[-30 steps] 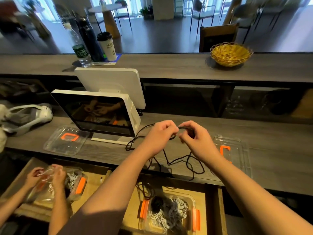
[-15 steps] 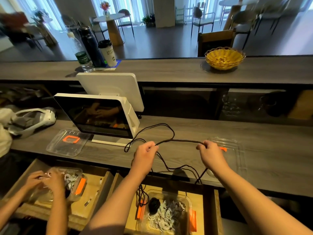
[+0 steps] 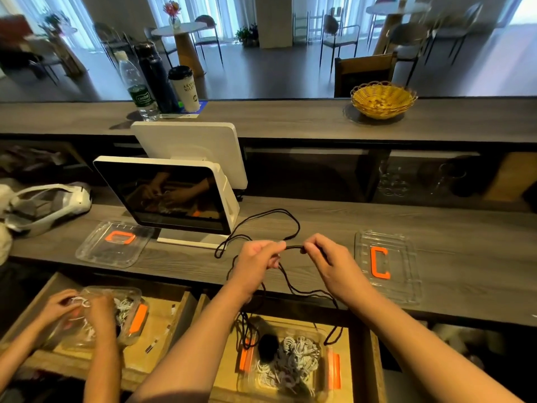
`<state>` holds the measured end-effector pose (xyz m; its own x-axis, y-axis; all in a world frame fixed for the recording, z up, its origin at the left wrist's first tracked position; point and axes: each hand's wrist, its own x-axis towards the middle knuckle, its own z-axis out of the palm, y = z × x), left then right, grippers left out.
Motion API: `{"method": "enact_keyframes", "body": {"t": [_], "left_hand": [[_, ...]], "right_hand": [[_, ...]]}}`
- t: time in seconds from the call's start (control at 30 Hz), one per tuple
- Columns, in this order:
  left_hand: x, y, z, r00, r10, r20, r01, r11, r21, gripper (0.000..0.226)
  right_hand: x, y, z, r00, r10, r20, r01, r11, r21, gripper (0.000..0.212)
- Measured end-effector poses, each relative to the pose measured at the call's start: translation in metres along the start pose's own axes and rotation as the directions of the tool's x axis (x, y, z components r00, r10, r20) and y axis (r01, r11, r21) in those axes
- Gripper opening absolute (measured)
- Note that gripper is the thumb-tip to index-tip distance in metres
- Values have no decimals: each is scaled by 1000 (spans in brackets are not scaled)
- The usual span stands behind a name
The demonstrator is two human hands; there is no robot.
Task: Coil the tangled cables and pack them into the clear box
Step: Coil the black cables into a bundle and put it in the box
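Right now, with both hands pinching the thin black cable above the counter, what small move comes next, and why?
Probably draw another length of the thin black cable into a loop at the left hand. The right hand pinches it close by, yet most of it lies loose on the grey wooden counter and hangs toward the clear plastic box in the drawer.

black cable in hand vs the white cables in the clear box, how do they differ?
The black cable is dark; the white cables are pale. The black cable is loose, looping across the counter and hanging over its edge; the white cables lie bundled inside the clear box. The left hand and right hand pinch the black cable; nothing holds the white ones. Both are thin cords.
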<state>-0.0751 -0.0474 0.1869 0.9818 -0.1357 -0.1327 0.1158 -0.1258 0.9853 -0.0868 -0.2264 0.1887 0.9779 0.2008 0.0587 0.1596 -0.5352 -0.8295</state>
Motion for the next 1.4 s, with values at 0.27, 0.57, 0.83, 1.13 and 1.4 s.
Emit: {"method": "enact_keyframes", "body": {"t": [0.27,0.57,0.83,1.13,1.4], "left_hand": [[-11,-7,-14,960,-278,-27,190,721,-667,30],[-15,-1,-22,946,-252,203,306,492,-815,44],[-4,-1,-31,985,-170,12,143,784,-604,51],[5,-3,-35,992,-80,-94,35,913,-407,50],[14,-3,-49,992,-120,-32,122,991,64,47]], "right_hand": [[-3,-27,48,987,158,-22,-154,981,116,21],[-7,-40,83,958,223,-182,-184,960,211,21],[-8,-45,95,948,308,-75,-297,946,129,32],[-9,-57,104,958,236,163,-184,942,-280,37],[-13,-78,91,965,95,245,-12,947,-320,24]]}}
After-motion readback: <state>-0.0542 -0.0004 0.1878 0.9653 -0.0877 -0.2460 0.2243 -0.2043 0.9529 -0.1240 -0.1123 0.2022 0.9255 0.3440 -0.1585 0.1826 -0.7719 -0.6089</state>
